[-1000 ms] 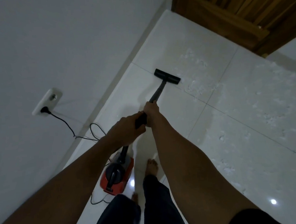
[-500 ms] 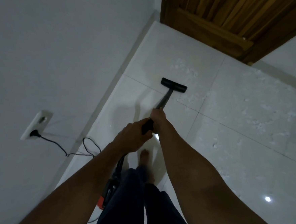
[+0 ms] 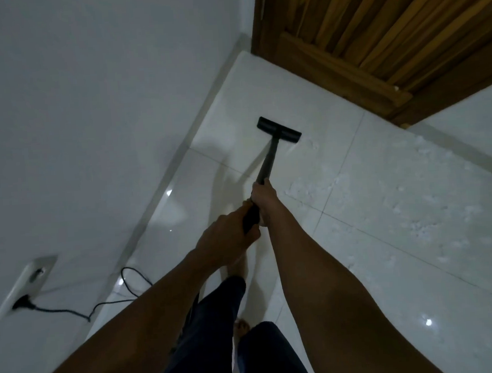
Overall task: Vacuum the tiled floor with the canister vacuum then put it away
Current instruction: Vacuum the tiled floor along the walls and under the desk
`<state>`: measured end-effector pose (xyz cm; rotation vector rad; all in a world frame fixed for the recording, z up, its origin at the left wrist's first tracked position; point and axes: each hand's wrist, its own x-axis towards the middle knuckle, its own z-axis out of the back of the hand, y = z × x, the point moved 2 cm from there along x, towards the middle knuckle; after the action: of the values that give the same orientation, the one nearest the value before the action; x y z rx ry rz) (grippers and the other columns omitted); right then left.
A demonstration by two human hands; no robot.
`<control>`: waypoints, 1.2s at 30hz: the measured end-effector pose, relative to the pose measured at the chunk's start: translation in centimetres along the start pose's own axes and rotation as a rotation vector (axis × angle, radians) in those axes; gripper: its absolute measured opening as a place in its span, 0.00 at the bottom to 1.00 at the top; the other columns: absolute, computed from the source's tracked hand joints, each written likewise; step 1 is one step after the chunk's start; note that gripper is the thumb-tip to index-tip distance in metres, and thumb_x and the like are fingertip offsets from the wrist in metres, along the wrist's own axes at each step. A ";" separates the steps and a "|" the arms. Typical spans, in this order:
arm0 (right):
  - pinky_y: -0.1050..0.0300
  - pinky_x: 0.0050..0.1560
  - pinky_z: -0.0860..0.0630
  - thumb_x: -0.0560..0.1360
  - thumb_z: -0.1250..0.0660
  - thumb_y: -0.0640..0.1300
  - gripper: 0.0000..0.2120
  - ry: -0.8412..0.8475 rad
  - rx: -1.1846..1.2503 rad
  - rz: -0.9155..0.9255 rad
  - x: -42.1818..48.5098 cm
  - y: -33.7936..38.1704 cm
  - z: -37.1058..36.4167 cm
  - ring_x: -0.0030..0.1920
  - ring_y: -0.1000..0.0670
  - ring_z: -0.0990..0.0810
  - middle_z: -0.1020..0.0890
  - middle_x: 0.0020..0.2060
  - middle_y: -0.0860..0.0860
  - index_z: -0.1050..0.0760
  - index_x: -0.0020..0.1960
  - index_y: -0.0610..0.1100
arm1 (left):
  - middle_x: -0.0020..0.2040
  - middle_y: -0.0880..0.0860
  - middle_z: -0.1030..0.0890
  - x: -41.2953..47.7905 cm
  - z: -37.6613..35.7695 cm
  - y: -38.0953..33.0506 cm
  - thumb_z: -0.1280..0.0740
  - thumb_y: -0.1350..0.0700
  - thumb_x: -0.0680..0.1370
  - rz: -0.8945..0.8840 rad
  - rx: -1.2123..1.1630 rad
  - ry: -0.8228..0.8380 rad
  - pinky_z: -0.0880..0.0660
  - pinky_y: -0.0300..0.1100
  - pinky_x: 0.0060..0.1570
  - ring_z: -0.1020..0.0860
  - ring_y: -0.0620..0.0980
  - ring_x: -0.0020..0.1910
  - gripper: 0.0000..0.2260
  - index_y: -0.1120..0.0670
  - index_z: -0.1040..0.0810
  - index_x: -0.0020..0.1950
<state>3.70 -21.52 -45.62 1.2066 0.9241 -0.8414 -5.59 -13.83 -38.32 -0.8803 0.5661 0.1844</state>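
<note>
Right hand (image 3: 264, 198) is wrapped shut round the black vacuum wand (image 3: 268, 163), fingers curled under, arm stretched nearly straight fwd. Left hand (image 3: 226, 240) is clenched on the thicker black grip section of the same wand, just behind & below the right hand, thumb side up, forearm angled in from the lower left. Both hands are nearly touching along the tube.

From the hands the wand is sloped down & away to the flat black rectangular floor nozzle (image 3: 278, 128), which is laid on the glossy white tiled floor (image 3: 361, 265) near the base of the white wall (image 3: 88, 110), not far from the brown slatted wooden door (image 3: 373, 31) in the corner. White crumbly debris (image 3: 416, 224) is scattered over tiles to the right of the nozzle & wand; the tile strip left of the wand looks cleaner.

Below the arms, legs in dark trousers (image 3: 219, 319) & a bare foot (image 3: 242, 328) are seen. A small red-orange bit, presumably of the canister, is glimpsed at bottom edge behind the leg; rest is hidden. On the wall at left, a black plug w/ thin black cord (image 3: 113, 303) is seated in a white wall socket (image 3: 24, 286), the cord looped onto the floor.
</note>
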 end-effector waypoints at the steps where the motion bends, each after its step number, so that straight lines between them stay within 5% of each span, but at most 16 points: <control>1: 0.57 0.30 0.23 0.84 0.48 0.46 0.27 -0.002 -0.003 0.002 0.5 0.7 0.0 0.39 0.48 0.21 0.23 0.59 0.42 0.51 0.81 0.57 | 0.41 0.52 0.19 0.7 0.3 -0.2 0.38 0.54 0.82 -0.002 -0.006 0.000 0.28 0.36 0.32 0.22 0.47 0.32 0.14 0.52 0.30 0.68; 7: 0.55 0.37 0.20 0.84 0.48 0.45 0.27 0.019 -0.041 0.030 4.0 6.4 -1.2 0.44 0.47 0.22 0.24 0.55 0.43 0.50 0.81 0.56 | 0.36 0.47 0.22 6.5 3.1 -0.2 0.38 0.54 0.82 0.025 -0.036 -0.028 0.35 0.29 0.26 0.26 0.42 0.27 0.13 0.50 0.29 0.67; 11: 0.53 0.41 0.19 0.84 0.47 0.45 0.28 0.025 -0.065 0.042 6.0 9.2 -2.1 0.46 0.46 0.21 0.24 0.61 0.42 0.52 0.81 0.57 | 0.36 0.50 0.21 9.5 4.4 0.1 0.38 0.53 0.82 0.039 -0.066 -0.046 0.31 0.34 0.27 0.25 0.44 0.26 0.12 0.49 0.29 0.66; 14: 0.56 0.32 0.25 0.84 0.48 0.45 0.28 0.037 -0.131 0.058 7.9 11.5 -2.8 0.42 0.49 0.24 0.25 0.58 0.44 0.53 0.81 0.56 | 0.37 0.51 0.19 11.8 5.6 0.6 0.39 0.52 0.82 0.039 -0.084 -0.069 0.20 0.43 0.28 0.21 0.48 0.26 0.13 0.48 0.30 0.66; 18: 0.57 0.32 0.27 0.84 0.49 0.44 0.28 0.064 -0.181 0.073 9.5 13.5 -4.0 0.41 0.49 0.25 0.25 0.57 0.43 0.54 0.81 0.56 | 0.40 0.53 0.18 13.5 7.0 0.8 0.39 0.53 0.83 0.042 -0.124 -0.090 0.19 0.49 0.31 0.20 0.51 0.28 0.15 0.48 0.31 0.70; 27: 0.48 0.52 0.19 0.84 0.48 0.44 0.29 0.060 -0.135 0.118 14.9 18.1 -6.8 0.47 0.45 0.22 0.25 0.59 0.43 0.53 0.81 0.57 | 0.38 0.51 0.19 19.8 9.7 2.4 0.39 0.53 0.83 0.050 -0.129 -0.143 0.20 0.43 0.29 0.24 0.44 0.25 0.14 0.49 0.29 0.69; 32: 0.53 0.34 0.23 0.84 0.47 0.47 0.27 0.049 -0.001 0.113 17.0 19.2 -8.2 0.39 0.48 0.24 0.24 0.59 0.42 0.51 0.80 0.60 | 0.41 0.52 0.18 22.3 10.9 4.0 0.37 0.51 0.81 0.042 -0.044 -0.179 0.23 0.42 0.30 0.21 0.46 0.30 0.16 0.47 0.29 0.69; 36: 0.59 0.29 0.23 0.84 0.46 0.49 0.25 0.048 0.123 0.149 17.3 17.6 -9.4 0.41 0.47 0.22 0.24 0.62 0.42 0.48 0.79 0.60 | 0.43 0.50 0.18 21.9 11.1 6.3 0.36 0.49 0.81 0.044 0.098 -0.185 0.18 0.48 0.40 0.19 0.47 0.34 0.22 0.42 0.34 0.74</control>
<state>25.31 -10.21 -55.67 1.3897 0.8196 -0.7607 14.81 -2.96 -48.81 -0.7469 0.4191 0.2728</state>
